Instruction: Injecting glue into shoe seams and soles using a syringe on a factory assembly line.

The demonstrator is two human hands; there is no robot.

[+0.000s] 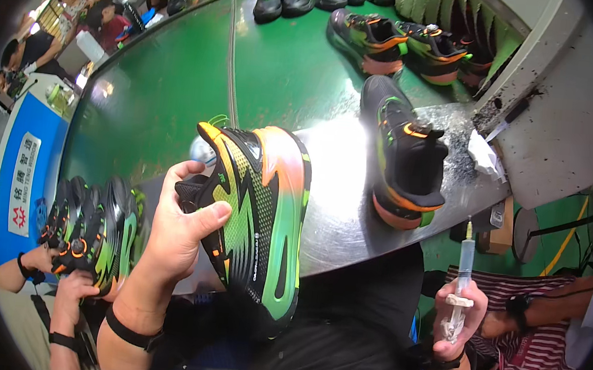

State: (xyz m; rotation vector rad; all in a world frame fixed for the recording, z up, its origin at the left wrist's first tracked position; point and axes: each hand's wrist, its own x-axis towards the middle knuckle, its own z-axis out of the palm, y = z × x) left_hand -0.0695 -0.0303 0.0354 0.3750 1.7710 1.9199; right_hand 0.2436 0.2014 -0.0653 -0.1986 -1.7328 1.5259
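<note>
My left hand (178, 227) grips a black sports shoe (255, 213) with green and orange zigzag sides, held tilted on its side with the sole edge turned right. My right hand (459, 322) holds a clear syringe (464, 267) upright, needle tip up, low at the right and well apart from the shoe. A second matching shoe (404, 159) lies on the shiny metal plate (338, 189) to the right of the held shoe.
A green conveyor belt (170, 96) curves away carrying several more shoes (372, 40) at the top. Another person's hands (66, 274) hold a shoe at the lower left. A person in a striped top (545, 326) is at the right. Grey machine housing (563, 117) stands at upper right.
</note>
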